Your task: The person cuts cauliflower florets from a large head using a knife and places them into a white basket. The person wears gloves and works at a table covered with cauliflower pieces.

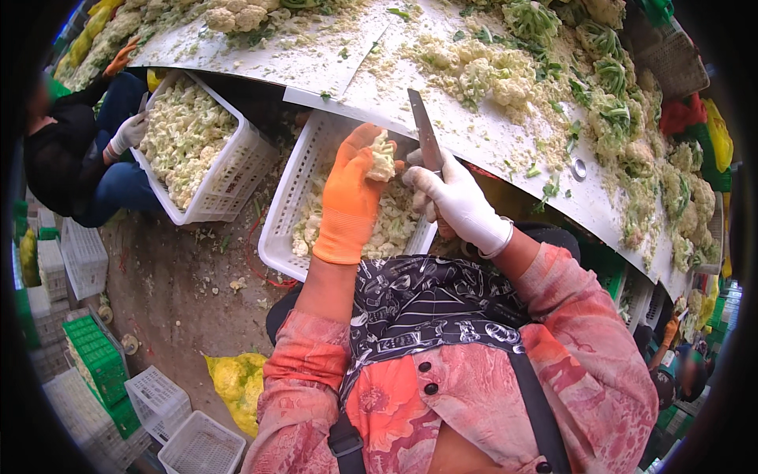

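Note:
My left hand, in an orange glove, grips a piece of cauliflower with its cut side towards my right hand. In a white glove, my right hand holds a knife by its handle, the broad blade pointing up and away over the table edge. Both hands are above a white perforated plastic crate that stands against my lap. Cut cauliflower florets lie in this crate, partly hidden by my left hand and wrist.
A white table strewn with crumbs bears cauliflower heads and leaves. Left, a co-worker sits beside a crate full of florets. Stacked crates and a yellow mesh sack stand on the floor. Another person is far right.

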The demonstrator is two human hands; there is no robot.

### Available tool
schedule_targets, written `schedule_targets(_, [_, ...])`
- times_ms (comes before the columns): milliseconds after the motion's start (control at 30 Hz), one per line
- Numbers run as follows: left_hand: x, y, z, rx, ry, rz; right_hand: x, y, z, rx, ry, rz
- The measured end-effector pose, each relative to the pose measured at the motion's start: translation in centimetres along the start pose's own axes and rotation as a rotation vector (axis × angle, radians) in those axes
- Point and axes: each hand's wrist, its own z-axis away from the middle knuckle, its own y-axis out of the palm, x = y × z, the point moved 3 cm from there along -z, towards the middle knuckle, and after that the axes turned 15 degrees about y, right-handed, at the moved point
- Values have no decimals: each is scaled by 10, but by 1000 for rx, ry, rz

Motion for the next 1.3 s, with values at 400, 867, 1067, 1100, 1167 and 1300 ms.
schedule_targets(400, [-3,-18,2,-369,20,-347,5,-35,-41,-113,-62,-18])
schedule_targets(867, [-10,-8,-6,-278,-97,-208,100,-125,-226,-831,-82,1104])
schedule_targets(1067, [-11,-9,-11,-298,-102,-209,87,-123,-186,-443,-116,49])
schedule_targets(1100, [-8,-9,-13,-294,-103,-215,83,-107,-168,-261,-156,-154])
schedule_targets(1167, [-2,-10,-15,-295,-98,-197,69,-77,-124,4,-80,-330])
schedule_targets(1300, [20,-5,-19,-237,-69,-30,33,-16,-58,396,149,-480])
